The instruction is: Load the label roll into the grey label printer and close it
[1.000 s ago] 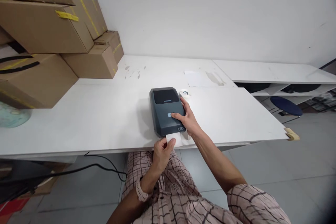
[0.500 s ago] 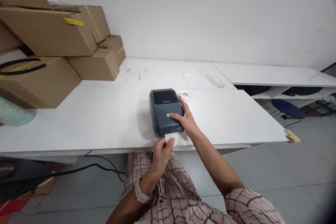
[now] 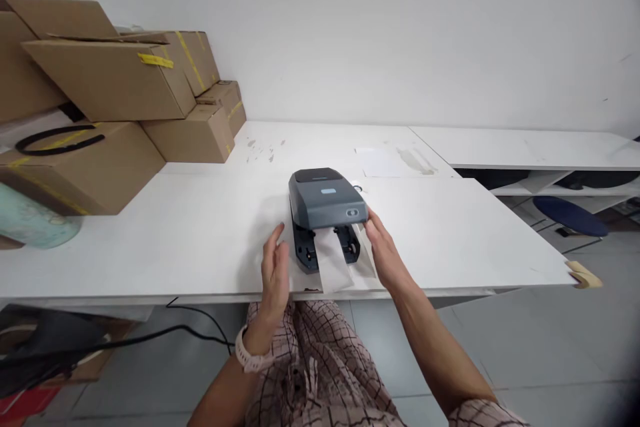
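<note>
A dark grey label printer (image 3: 300, 240) stands near the table's front edge. Its lid (image 3: 325, 203) is tilted up at the front, baring the black inside. A white paper strip (image 3: 333, 263) runs out from under the lid and over the front of the base. My right hand (image 3: 387, 250) holds the lid's front right corner, some of its fingers hidden behind it. To the left of the printer, my left hand (image 3: 275, 267) is raised with fingers apart, touching nothing.
Cardboard boxes (image 3: 105, 80) are stacked at the left, with a pale green cylinder (image 3: 37, 220) in front. A white sheet (image 3: 377, 163) lies behind the printer on the white table (image 3: 450, 233). A blue stool (image 3: 570, 213) stands at the right, and a black cable (image 3: 165, 332) hangs below the table.
The printer's lid has swung up at the front. My left hand has let go of the paper strip and moved left. My right hand has shifted from the button to the lid's corner.
</note>
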A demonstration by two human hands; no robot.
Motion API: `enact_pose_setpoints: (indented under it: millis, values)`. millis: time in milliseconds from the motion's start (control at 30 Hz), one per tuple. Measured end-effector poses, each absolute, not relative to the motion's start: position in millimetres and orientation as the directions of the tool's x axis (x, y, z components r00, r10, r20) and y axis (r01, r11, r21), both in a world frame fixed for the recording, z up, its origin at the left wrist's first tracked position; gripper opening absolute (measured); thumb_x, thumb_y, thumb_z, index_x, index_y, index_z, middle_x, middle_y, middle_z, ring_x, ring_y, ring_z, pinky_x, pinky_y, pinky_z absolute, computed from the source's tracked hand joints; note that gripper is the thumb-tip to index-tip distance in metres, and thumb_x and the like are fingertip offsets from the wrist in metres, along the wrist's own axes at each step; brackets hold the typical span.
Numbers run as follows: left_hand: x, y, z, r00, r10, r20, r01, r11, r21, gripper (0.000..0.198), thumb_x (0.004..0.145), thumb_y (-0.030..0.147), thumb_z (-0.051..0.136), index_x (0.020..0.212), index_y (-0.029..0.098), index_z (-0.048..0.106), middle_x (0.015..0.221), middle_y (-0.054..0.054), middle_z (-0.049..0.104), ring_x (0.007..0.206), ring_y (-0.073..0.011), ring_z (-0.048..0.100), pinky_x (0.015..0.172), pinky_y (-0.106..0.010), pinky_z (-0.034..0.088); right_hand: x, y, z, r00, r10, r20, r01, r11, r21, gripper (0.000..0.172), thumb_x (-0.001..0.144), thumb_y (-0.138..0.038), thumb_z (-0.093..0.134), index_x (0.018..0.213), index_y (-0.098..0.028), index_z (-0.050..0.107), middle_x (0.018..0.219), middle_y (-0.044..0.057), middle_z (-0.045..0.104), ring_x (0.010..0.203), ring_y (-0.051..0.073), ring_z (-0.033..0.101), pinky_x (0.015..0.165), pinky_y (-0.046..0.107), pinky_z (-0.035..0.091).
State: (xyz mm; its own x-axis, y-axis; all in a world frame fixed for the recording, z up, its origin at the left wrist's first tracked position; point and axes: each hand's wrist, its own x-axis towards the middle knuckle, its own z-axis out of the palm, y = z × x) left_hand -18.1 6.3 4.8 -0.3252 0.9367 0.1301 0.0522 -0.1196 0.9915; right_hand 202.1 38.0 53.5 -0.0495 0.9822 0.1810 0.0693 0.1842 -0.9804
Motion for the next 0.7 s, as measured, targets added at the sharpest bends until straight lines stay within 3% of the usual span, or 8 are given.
enact_pose_setpoints:
  millis: [67, 233, 300, 400, 467, 533, 600, 700]
  values:
    - [-22, 35, 12, -0.3, 0.944, 0.135, 0.072, -0.118, 0.99, 0.053, 0.097, 0.049, 0.054, 0.146, 0.028, 0.052, 0.158, -0.009, 0.048, 0.148, -0.0281, 0.043, 0.119, -0.043, 0.038, 200, 55, 69, -0.055, 0.973, 0.224, 0.071, 0.228, -0.971, 0.064, 0.098, -0.067, 0.047, 0.154, -0.037, 0.043, 0.162, 0.0, 0.045, 0.155, 0.025, 0.034, 0.13, 0.052, 0.023]
    - [-25, 92, 15, -0.196, 0.98, -0.018, 0.136, 0.045, 0.99, 0.068, 0.087, 0.044, 0.069, 0.148, 0.025, 0.047, 0.161, -0.015, 0.042, 0.15, -0.0342, 0.039, 0.114, -0.048, 0.044, 191, 121, 101, -0.07, 0.954, 0.292, 0.16, 0.299, -0.941, 0.071, 0.096, -0.067, 0.05, 0.156, -0.031, 0.038, 0.157, 0.008, 0.052, 0.152, 0.026, 0.038, 0.125, 0.052, 0.03]
    - [-24, 104, 12, -0.174, 0.985, -0.01, 0.175, 0.041, 0.984, 0.073, 0.084, 0.045, 0.072, 0.149, 0.024, 0.045, 0.159, -0.016, 0.044, 0.148, -0.0352, 0.041, 0.112, -0.048, 0.045, 186, 146, 106, -0.084, 0.93, 0.358, 0.207, 0.368, -0.907, 0.066, 0.098, -0.062, 0.052, 0.154, -0.029, 0.041, 0.157, 0.008, 0.051, 0.15, 0.025, 0.043, 0.122, 0.048, 0.037]
    - [-21, 113, 9, -0.167, 0.984, 0.054, 0.229, -0.015, 0.973, 0.079, 0.079, 0.035, 0.076, 0.15, 0.025, 0.044, 0.152, -0.015, 0.053, 0.142, -0.0335, 0.049, 0.111, -0.046, 0.046, 177, 171, 104, -0.22, 0.873, 0.436, 0.408, 0.488, -0.771, 0.044, 0.1, -0.042, 0.051, 0.14, -0.024, 0.058, 0.142, 0.01, 0.065, 0.134, 0.025, 0.059, 0.11, 0.043, 0.048]
    - [-20, 115, 11, -0.17, 0.983, 0.072, 0.276, -0.023, 0.961, 0.083, 0.075, 0.027, 0.076, 0.151, 0.025, 0.043, 0.148, -0.013, 0.057, 0.139, -0.0326, 0.053, 0.111, -0.045, 0.046, 170, 178, 99, -0.471, 0.817, 0.334, 0.58, 0.571, -0.581, 0.035, 0.098, -0.024, 0.048, 0.126, -0.02, 0.068, 0.124, 0.01, 0.075, 0.117, 0.026, 0.068, 0.103, 0.042, 0.05]
    - [-20, 114, 14, -0.168, 0.983, 0.073, 0.354, -0.009, 0.935, 0.087, 0.073, 0.019, 0.073, 0.154, 0.025, 0.041, 0.146, -0.012, 0.06, 0.135, -0.0334, 0.056, 0.111, -0.047, 0.046, 160, 179, 92, -0.703, 0.708, 0.068, 0.653, 0.68, -0.334, 0.035, 0.094, -0.013, 0.047, 0.118, -0.018, 0.073, 0.112, 0.011, 0.079, 0.108, 0.026, 0.072, 0.105, 0.043, 0.047]
    - [-21, 112, 16, -0.15, 0.986, 0.068, 0.416, 0.001, 0.909, 0.09, 0.073, 0.013, 0.067, 0.157, 0.026, 0.037, 0.144, -0.012, 0.062, 0.132, -0.034, 0.059, 0.11, -0.048, 0.046, 151, 177, 85, -0.773, 0.607, -0.183, 0.631, 0.763, -0.138, 0.035, 0.094, -0.011, 0.048, 0.118, -0.016, 0.073, 0.105, 0.013, 0.08, 0.105, 0.028, 0.073, 0.112, 0.047, 0.039]
    - [-23, 111, 12, -0.129, 0.988, 0.081, 0.399, -0.023, 0.916, 0.093, 0.072, 0.008, 0.061, 0.159, 0.028, 0.034, 0.144, -0.01, 0.063, 0.131, -0.0319, 0.061, 0.111, -0.047, 0.046, 141, 175, 83, -0.782, 0.537, -0.317, 0.588, 0.804, -0.088, 0.036, 0.098, -0.019, 0.048, 0.125, -0.012, 0.07, 0.103, 0.017, 0.08, 0.106, 0.031, 0.073, 0.113, 0.052, 0.037]
